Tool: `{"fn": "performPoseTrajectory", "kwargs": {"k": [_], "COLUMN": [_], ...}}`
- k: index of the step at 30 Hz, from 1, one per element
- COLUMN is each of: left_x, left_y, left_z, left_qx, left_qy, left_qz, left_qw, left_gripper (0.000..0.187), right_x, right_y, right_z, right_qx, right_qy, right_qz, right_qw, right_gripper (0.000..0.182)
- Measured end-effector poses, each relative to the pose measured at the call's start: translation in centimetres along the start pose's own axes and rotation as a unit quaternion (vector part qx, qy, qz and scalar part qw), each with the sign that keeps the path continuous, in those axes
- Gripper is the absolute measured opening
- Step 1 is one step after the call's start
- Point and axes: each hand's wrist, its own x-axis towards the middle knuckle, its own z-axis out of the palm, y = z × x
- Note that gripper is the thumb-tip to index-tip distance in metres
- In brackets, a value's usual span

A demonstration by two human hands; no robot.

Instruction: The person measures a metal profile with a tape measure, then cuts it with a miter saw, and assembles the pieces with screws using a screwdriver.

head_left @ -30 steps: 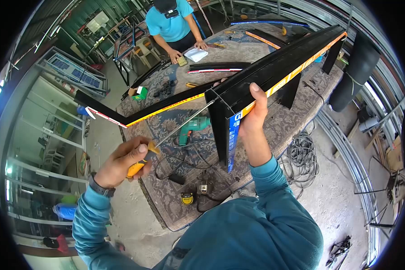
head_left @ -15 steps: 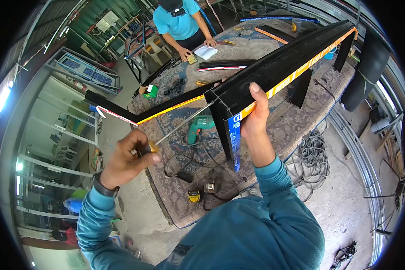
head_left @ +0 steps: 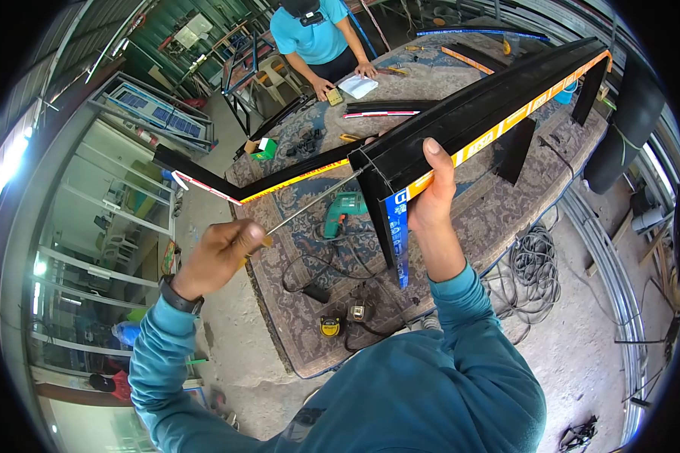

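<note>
My left hand (head_left: 230,253) is closed around the handle of a screwdriver (head_left: 313,202). The long shaft slants up to the right, its tip at the corner joint of a black metal frame (head_left: 468,113). Whether the tip sits in a screw is too small to see. My right hand (head_left: 433,198) grips the frame just past that corner, thumb on top and palm against the orange-labelled side. A short leg with a blue label (head_left: 398,241) drops from the corner. Beneath the screwdriver a green power drill (head_left: 342,214) lies on the carpet-covered table (head_left: 295,343).
A yellow tape measure (head_left: 330,326) lies on the near part of the table. Another black frame piece (head_left: 295,179) rests left of centre, beside a green box (head_left: 264,149). Across the table, a co-worker (head_left: 317,38) has both hands near white paper (head_left: 358,86). Coiled cable (head_left: 535,264) lies on the floor at right.
My left hand has turned on the screwdriver handle, its thumb now higher. The tip stays at the corner joint and my right hand keeps its grip. The whole view has shifted slightly.
</note>
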Motion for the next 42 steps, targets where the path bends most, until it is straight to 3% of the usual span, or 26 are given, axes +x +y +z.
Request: {"fn": "performPoseTrajectory", "kwargs": {"k": [2, 5, 8, 11, 13, 17, 18, 21, 22, 25, 28, 31, 34, 37, 41, 42], "left_x": [0.0, 0.3, 0.6, 0.0, 0.0, 0.4, 0.5, 0.5, 0.5, 0.9, 0.6, 0.1, 0.4, 0.4, 0.4, 0.2], "left_y": [-0.1, 2.1, -1.4, 0.7, 0.0, 0.2, 0.0, 0.0, 0.3, -1.6, -1.5, 0.5, 1.5, -0.3, -1.3, -1.3], "left_z": [-0.6, 0.1, 1.4, 1.1, 1.1, 0.5, 0.3, 0.5, 0.6, 1.4, 1.4, 0.3, -0.5, 0.7, 1.1, 1.0], "left_qx": [-0.114, -0.170, -0.001, 0.081, -0.076, -0.301, -0.311, -0.210, -0.133, -0.093, -0.075, -0.226, -0.265, -0.176, -0.085, -0.092], "left_qy": [-0.056, -0.018, 0.062, 0.094, 0.027, -0.109, -0.119, -0.107, -0.078, 0.014, 0.004, -0.068, -0.063, -0.006, 0.044, 0.033], "left_qz": [-0.131, -0.128, 0.112, 0.120, 0.021, -0.158, -0.157, -0.032, -0.031, 0.079, -0.003, -0.146, -0.196, 0.014, 0.049, 0.017], "left_qw": [0.983, 0.977, 0.992, 0.985, 0.997, 0.934, 0.930, 0.971, 0.988, 0.992, 0.997, 0.961, 0.942, 0.984, 0.994, 0.995], "left_gripper": [0.048, 0.053, 0.048, 0.046, 0.046, 0.046, 0.044, 0.044, 0.040, 0.039, 0.039, 0.038, 0.035, 0.035, 0.036, 0.038], "right_x": [-0.1, -0.2, -0.2, -0.3, -0.4, -0.1, 0.1, 0.0, 0.1, 0.1, 0.0, 0.0, -0.1, 0.0, 0.0, 0.0], "right_y": [-0.1, -0.4, -0.5, -0.6, -0.4, -0.3, -0.3, -0.5, -0.5, -0.2, -0.2, -0.2, -0.1, -0.1, -0.3, -0.2], "right_z": [0.2, 0.6, 0.4, 1.0, 1.0, 0.9, 0.7, 0.7, 0.7, 0.3, 0.0, 0.3, 0.4, 0.4, 0.1, 0.0], "right_qx": [0.000, -0.006, 0.013, -0.036, -0.040, 0.000, 0.010, -0.021, -0.016, 0.000, 0.010, 0.004, 0.001, 0.008, 0.013, 0.016], "right_qy": [-0.016, 0.014, -0.013, 0.032, 0.036, 0.000, -0.005, -0.002, -0.009, -0.018, -0.010, -0.007, -0.008, -0.017, -0.026, -0.029], "right_qz": [-0.003, -0.007, 0.002, -0.002, -0.003, 0.005, 0.006, 0.003, 0.000, 0.001, 0.005, -0.004, -0.006, -0.014, -0.009, -0.010], "right_qw": [1.000, 1.000, 1.000, 0.999, 0.999, 1.000, 1.000, 1.000, 1.000, 1.000, 1.000, 1.000, 1.000, 1.000, 1.000, 0.999], "right_gripper": [0.050, 0.047, 0.046, 0.053, 0.053, 0.055, 0.055, 0.055, 0.055, 0.055, 0.054, 0.055, 0.055, 0.055, 0.055, 0.055]}}
